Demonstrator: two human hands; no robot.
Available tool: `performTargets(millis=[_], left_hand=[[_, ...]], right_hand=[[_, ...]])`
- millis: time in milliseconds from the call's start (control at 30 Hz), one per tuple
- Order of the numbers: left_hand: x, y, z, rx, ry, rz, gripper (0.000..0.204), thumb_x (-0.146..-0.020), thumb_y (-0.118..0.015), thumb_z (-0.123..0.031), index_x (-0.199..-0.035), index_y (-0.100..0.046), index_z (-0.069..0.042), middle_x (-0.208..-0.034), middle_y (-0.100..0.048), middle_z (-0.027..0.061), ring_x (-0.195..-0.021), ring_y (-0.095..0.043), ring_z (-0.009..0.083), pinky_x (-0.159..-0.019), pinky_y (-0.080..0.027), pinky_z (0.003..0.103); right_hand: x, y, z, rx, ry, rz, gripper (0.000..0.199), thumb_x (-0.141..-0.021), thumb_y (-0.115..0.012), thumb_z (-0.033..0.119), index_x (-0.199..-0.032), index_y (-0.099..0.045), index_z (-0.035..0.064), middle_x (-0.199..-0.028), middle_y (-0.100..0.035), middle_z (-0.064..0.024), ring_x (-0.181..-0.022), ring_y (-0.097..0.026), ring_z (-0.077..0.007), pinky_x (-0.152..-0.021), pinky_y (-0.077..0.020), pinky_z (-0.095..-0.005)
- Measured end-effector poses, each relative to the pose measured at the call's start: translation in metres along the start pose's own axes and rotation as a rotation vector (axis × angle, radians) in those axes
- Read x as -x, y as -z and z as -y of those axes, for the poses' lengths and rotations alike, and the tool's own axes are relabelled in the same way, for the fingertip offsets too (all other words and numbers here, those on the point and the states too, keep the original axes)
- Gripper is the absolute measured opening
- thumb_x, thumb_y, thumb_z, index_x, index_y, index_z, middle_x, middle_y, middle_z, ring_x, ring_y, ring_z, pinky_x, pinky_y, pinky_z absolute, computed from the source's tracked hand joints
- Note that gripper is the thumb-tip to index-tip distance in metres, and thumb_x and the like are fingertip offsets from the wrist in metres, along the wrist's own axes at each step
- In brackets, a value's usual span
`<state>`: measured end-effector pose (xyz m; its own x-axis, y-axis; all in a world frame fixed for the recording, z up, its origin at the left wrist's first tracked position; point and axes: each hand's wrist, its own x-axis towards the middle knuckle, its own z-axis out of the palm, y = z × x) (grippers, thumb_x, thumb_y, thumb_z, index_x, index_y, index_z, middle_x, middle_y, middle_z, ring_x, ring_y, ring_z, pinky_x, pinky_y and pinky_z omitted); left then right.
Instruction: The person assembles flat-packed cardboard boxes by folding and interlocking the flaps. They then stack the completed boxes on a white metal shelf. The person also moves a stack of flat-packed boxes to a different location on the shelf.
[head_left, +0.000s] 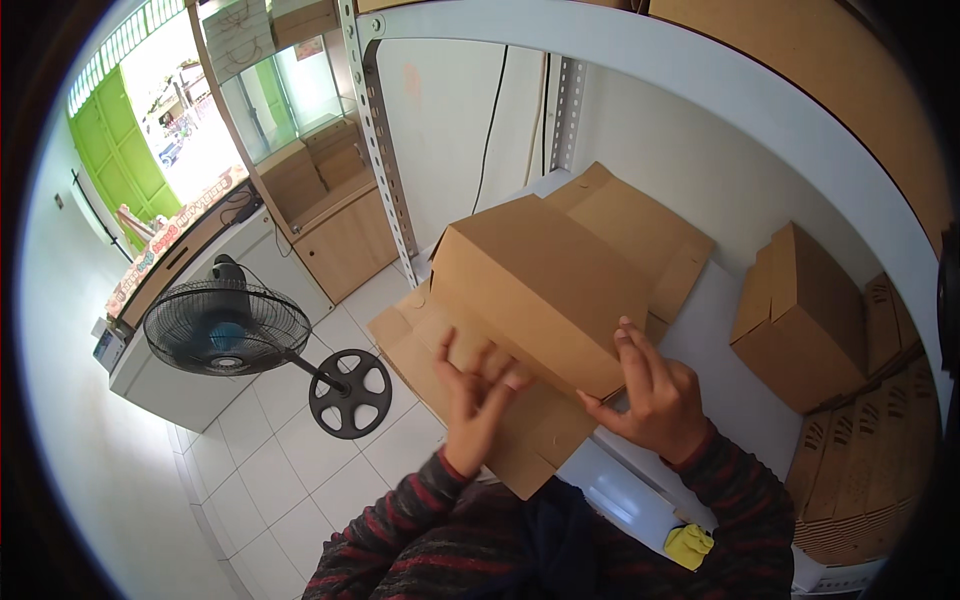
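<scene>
A brown cardboard box (pixel 535 270), partly folded up, sits at an angle on the pale shelf surface (pixel 700 345) before me. One wide flap (pixel 545 445) spreads toward me past the shelf's edge; another broad panel (pixel 640 235) lies out at the far side. Above the near flap is my left hand (pixel 475 395), its fingers apart and slightly blurred; whether it touches the cardboard I cannot tell. My right hand (pixel 655 400) is at the box's near right corner, thumb by the lower front edge and fingers against the right side.
At right stand another cardboard box (pixel 800 320) and a row of upright folded cartons (pixel 860 470). A yellow cloth-like item (pixel 688 546) lies by the near edge. A metal shelf beam (pixel 700 65) curves overhead. Left are a black standing fan (pixel 228 330) and a glass-fronted cabinet (pixel 300 130).
</scene>
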<state>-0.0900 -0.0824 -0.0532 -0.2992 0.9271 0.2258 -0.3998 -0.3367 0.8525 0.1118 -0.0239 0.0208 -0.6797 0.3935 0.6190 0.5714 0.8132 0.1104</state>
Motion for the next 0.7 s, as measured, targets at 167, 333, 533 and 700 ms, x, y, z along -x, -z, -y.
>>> performTargets(millis=[167, 333, 533, 700], left_hand=[[-0.040, 0.034, -0.027, -0.226, -0.048, -0.114, 0.057, -0.093, -0.054, -0.007, -0.140, -0.022, -0.009, -0.141, -0.035, 0.0173, -0.112, -0.057, 0.0263, -0.082, -0.056, 0.035], [-0.044, 0.047, -0.012, -0.415, -0.133, -0.157, 0.047, -0.088, -0.061, -0.002, -0.128, -0.036, -0.004, -0.129, -0.043, 0.0149, -0.092, -0.066, 0.0208, -0.065, -0.059, 0.025], [-0.045, 0.052, -0.015, -0.462, -0.156, -0.152, 0.046, -0.083, -0.069, -0.002, -0.121, -0.043, -0.001, -0.121, -0.045, 0.0132, -0.084, -0.067, 0.0187, -0.062, -0.057, 0.024], [-0.044, 0.059, -0.013, -0.510, -0.169, -0.101, 0.049, -0.082, -0.068, 0.001, -0.123, -0.043, -0.002, -0.119, -0.046, 0.0104, -0.083, -0.066, 0.0164, -0.061, -0.056, 0.022]], right_hand=[[0.003, -0.002, -0.002, -0.027, 0.002, 0.016, 0.062, -0.071, -0.076, 0.032, -0.109, -0.056, -0.0128, -0.112, -0.058, -0.0305, -0.067, -0.067, -0.0293, -0.057, -0.0553, -0.0312], [0.005, -0.007, 0.001, -0.006, 0.025, -0.014, 0.062, -0.073, -0.074, 0.034, -0.110, -0.055, -0.0133, -0.112, -0.058, -0.0315, -0.070, -0.068, -0.0302, -0.057, -0.0562, -0.0315], [0.005, -0.009, -0.004, -0.012, 0.050, -0.066, 0.064, -0.077, -0.071, 0.038, -0.112, -0.054, -0.0133, -0.112, -0.058, -0.0316, -0.070, -0.068, -0.0306, -0.057, -0.0568, -0.0315], [0.004, -0.008, -0.007, -0.032, 0.054, -0.075, 0.063, -0.077, -0.071, 0.039, -0.110, -0.054, -0.0127, -0.112, -0.058, -0.0312, -0.071, -0.068, -0.0300, -0.057, -0.0564, -0.0317]])
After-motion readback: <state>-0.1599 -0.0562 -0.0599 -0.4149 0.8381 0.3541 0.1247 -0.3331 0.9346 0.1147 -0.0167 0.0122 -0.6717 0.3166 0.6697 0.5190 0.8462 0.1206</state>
